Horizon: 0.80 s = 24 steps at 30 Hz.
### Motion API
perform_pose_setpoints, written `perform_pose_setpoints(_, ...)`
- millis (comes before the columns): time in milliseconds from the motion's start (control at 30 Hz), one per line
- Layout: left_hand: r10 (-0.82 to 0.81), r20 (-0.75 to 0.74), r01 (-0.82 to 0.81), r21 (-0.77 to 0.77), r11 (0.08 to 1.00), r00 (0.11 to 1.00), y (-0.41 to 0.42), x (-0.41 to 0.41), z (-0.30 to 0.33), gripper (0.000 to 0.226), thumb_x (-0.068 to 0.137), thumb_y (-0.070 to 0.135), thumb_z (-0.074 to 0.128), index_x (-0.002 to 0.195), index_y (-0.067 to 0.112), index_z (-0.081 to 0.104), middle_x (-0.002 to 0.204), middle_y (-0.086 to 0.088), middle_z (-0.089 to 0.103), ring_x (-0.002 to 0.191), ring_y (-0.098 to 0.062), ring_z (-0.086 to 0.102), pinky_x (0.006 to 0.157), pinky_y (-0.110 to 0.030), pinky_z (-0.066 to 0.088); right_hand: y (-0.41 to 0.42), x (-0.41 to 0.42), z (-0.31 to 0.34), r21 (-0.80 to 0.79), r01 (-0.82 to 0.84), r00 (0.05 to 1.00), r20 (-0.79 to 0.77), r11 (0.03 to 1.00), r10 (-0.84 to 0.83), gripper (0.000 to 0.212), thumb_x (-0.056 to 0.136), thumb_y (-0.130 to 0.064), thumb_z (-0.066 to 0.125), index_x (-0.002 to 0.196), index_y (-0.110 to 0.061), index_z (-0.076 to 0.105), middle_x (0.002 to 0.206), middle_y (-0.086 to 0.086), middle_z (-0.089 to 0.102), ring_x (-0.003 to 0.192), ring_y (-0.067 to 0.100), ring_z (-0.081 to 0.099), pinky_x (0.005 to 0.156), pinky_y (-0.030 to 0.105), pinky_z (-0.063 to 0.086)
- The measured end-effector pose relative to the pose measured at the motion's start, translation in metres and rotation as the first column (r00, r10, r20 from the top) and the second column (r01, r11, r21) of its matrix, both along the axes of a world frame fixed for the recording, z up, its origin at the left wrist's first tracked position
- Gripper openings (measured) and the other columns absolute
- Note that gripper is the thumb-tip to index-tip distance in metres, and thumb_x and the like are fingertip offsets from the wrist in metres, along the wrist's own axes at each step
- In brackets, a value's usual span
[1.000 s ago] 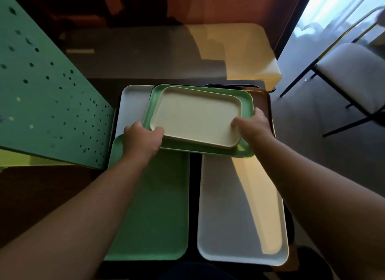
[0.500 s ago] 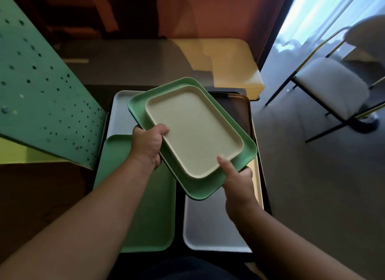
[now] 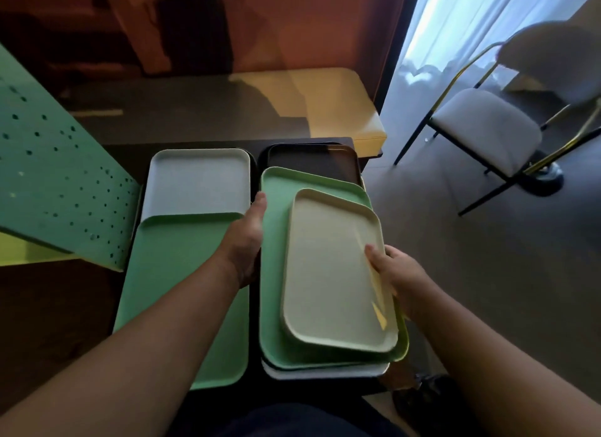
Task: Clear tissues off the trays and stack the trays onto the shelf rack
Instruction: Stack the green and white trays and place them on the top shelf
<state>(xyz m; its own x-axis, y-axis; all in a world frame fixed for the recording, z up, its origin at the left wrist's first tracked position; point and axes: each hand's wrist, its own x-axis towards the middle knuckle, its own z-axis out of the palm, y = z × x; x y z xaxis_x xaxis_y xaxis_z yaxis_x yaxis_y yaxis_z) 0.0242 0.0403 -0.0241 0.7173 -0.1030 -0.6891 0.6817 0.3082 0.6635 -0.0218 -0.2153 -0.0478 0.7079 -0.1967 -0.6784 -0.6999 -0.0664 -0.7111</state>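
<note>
Head view: our left hand [image 3: 247, 238] grips the left rim of the rectangular green plastic tray [image 3: 273, 274]; our right hand [image 3: 395, 272] pinches the smaller cream plastic tray [image 3: 331, 274] nested on it, over a white tray [image 3: 325, 373]. No tissues show; we judge stacking unfinished.

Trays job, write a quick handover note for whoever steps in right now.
Left hand: holds the left edge of the green tray.
Right hand: thumb on the cream tray nested in it.
Both sit over a white tray, right stack; a dark tray lies behind.
Done: no tissues visible.
Left: square the stacks, including the left-hand grey tray and long green tray.
</note>
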Motion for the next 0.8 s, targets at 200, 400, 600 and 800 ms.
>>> perform_pose_setpoints(200,-0.370,-0.079,0.282,0.795,0.536,0.926,-0.005,-0.018,-0.042,0.043,0.093,0.046,0.042,0.094,0.008,0.063,0.100,-0.016,0.068,0.092,-0.034,0.063,0.083,-0.039,0.052,-0.032,-0.023,-0.013,-0.024,0.106,0.994,0.021,0.994,-0.105,0.028,0.097,-0.043,0.065,0.111,-0.019,0.068,0.103,0.015,0.078,0.095,0.039,0.074,0.088,0.061,0.058)
perform_pose_setpoints(400,-0.504,-0.237,0.382,0.901,0.205,0.831,-0.023,-0.033,-0.066,0.030,0.086,0.019,0.063,0.109,0.005,0.049,0.115,-0.018,0.058,0.100,-0.040,0.060,0.074,-0.039,0.045,-0.050,-0.031,-0.019,-0.050,0.138,0.989,-0.041,0.989,-0.141,0.032,0.099,-0.039,0.062,0.112,-0.010,0.066,0.100,0.016,0.077,0.087,0.035,0.075,0.077,0.049,0.062)
perform_pose_setpoints(600,-0.399,-0.101,0.273,0.873,0.403,0.911,-0.025,-0.022,-0.059,0.016,0.091,0.009,0.050,0.106,0.006,0.052,0.101,-0.012,0.060,0.088,-0.033,0.056,0.071,-0.034,0.039,-0.046,-0.027,-0.020,-0.049,0.086,0.996,0.001,0.995,-0.086,0.031,0.100,-0.037,0.062,0.115,-0.010,0.065,0.100,0.013,0.076,0.083,0.029,0.074,0.066,0.037,0.060)
perform_pose_setpoints(800,-0.168,0.132,0.044,0.644,0.763,0.977,-0.018,-0.016,-0.037,0.014,0.096,0.008,0.048,0.094,0.019,0.056,0.085,-0.004,0.064,0.077,-0.026,0.060,0.063,-0.031,0.045,-0.037,-0.027,-0.013,-0.011,0.019,0.996,0.082,1.000,-0.018,0.025,0.099,-0.031,0.064,0.117,-0.013,0.064,0.101,0.012,0.076,0.081,0.025,0.074,0.065,0.037,0.060)
